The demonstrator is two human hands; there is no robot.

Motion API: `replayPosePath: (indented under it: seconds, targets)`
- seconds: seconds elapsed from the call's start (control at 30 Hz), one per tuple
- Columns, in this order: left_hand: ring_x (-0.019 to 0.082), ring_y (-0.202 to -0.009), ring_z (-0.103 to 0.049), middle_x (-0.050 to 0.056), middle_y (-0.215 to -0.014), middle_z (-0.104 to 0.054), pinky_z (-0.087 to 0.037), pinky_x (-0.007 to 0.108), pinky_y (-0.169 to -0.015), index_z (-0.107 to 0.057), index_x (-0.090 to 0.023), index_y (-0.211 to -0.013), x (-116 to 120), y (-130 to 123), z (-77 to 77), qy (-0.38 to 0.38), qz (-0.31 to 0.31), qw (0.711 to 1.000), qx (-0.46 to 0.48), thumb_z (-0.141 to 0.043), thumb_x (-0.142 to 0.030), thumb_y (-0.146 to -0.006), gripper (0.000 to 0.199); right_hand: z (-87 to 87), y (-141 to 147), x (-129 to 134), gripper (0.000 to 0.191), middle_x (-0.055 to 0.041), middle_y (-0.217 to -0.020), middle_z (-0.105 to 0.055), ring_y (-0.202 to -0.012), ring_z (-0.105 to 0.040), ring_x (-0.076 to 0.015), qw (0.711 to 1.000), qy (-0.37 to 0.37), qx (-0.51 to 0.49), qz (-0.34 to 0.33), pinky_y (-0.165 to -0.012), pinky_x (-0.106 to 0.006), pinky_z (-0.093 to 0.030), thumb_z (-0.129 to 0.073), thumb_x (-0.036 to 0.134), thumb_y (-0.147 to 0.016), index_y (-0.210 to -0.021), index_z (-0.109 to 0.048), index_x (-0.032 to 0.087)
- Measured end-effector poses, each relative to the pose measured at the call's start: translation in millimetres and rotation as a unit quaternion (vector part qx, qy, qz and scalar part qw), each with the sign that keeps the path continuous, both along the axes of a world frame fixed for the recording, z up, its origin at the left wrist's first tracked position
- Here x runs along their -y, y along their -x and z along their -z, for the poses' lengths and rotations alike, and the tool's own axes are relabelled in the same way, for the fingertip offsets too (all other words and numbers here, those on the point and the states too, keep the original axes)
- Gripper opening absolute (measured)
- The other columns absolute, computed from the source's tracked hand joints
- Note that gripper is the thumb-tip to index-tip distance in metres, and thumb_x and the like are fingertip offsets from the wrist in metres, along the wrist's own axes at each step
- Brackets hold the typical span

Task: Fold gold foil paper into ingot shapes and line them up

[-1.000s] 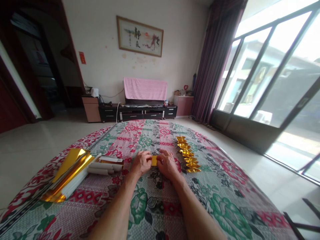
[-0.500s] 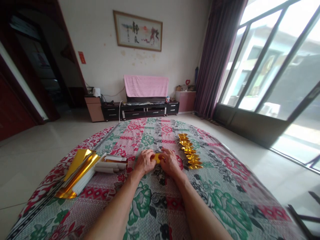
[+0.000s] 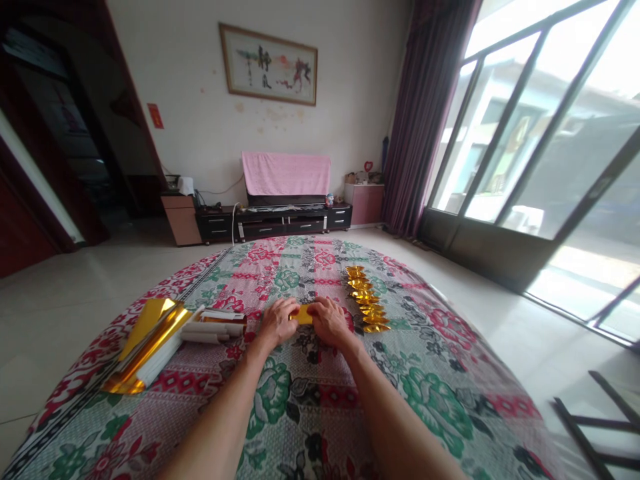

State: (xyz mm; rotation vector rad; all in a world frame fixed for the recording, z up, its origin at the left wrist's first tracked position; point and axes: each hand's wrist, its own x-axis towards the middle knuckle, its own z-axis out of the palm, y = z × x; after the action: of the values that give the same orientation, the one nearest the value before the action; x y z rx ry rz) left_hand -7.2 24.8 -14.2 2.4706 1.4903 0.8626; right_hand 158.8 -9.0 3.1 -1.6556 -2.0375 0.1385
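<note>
A small piece of gold foil paper (image 3: 302,316) spans the gap between my two hands, just above or on the patterned cloth. Its left end is pinched by my left hand (image 3: 279,321), with the fingers closed. My right hand (image 3: 330,320) grips the other end, thumb and fingers together. To the right lies a row of several folded gold paper ingots (image 3: 367,300), pointed at both ends. Left of my hands are rolled white-backed paper pieces (image 3: 213,328) and, farther left, a stack of gold foil sheets (image 3: 150,347) with curled edges.
A floral cloth (image 3: 300,267) covers the round table. Beyond it stand a low black cabinet (image 3: 287,225) and a pink cloth (image 3: 286,175) over a flat shape. Dark metal bars (image 3: 595,423) stand at the lower right, near the glass doors (image 3: 520,133).
My hands have drawn slightly apart, so more of the gold paper shows between them. The whole view has shifted a little to the right.
</note>
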Motion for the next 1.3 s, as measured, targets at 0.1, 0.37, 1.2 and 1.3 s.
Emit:
replayPosePath:
  seconds: [0.1, 0.37, 1.2, 1.3]
  targets:
    - [0.020, -0.115, -0.048, 0.004, -0.122, -0.058, -0.032, 0.039, -0.105, -0.065, -0.022, -0.100, -4, 4, 0.3, 0.015, 0.022, 1.000, -0.002, -0.047, -0.009, -0.066, 0.041, -0.5, -1, -1, 0.029, -0.0005, -0.121, -0.052, -0.111, -0.042, -0.0195, 1.000, 0.012, 0.000, -0.003, -0.091, -0.034, -0.030, -0.042, 0.019, -0.081, -0.100, -0.063, 0.029]
    - [0.016, -0.120, -0.046, 0.002, -0.127, -0.054, -0.030, 0.036, -0.107, -0.064, -0.023, -0.107, -11, 16, -1.4, 0.054, 0.060, 0.997, -0.012, -0.038, -0.003, -0.060, 0.057, 2.2, -1, -1, 0.028, -0.0003, -0.120, -0.053, -0.110, -0.043, -0.0189, 1.000, -0.001, 0.003, -0.006, -0.091, -0.033, -0.030, -0.042, 0.018, -0.081, -0.098, -0.062, 0.028]
    - [0.018, -0.096, -0.054, 0.002, -0.101, -0.067, -0.044, 0.035, -0.089, -0.070, -0.024, -0.087, 11, 5, -11.2, -0.041, 0.098, 0.994, 0.026, -0.054, -0.023, -0.080, 0.018, 4.5, -1, 6, 0.025, -0.0016, -0.126, -0.051, -0.115, -0.041, -0.0207, 0.998, -0.053, -0.019, -0.018, -0.094, -0.035, -0.029, -0.043, 0.018, -0.083, -0.098, -0.062, 0.027]
    - [0.019, -0.102, -0.052, 0.000, -0.097, -0.068, -0.040, 0.039, -0.096, -0.071, -0.025, -0.086, 10, 4, -10.7, -0.065, 0.102, 0.993, 0.016, -0.051, -0.023, -0.082, 0.020, 3.4, -1, 7, 0.024, -0.0012, -0.132, -0.045, -0.119, -0.038, -0.0221, 0.998, -0.063, -0.013, -0.023, -0.094, -0.037, -0.029, -0.044, 0.018, -0.082, -0.095, -0.062, 0.025]
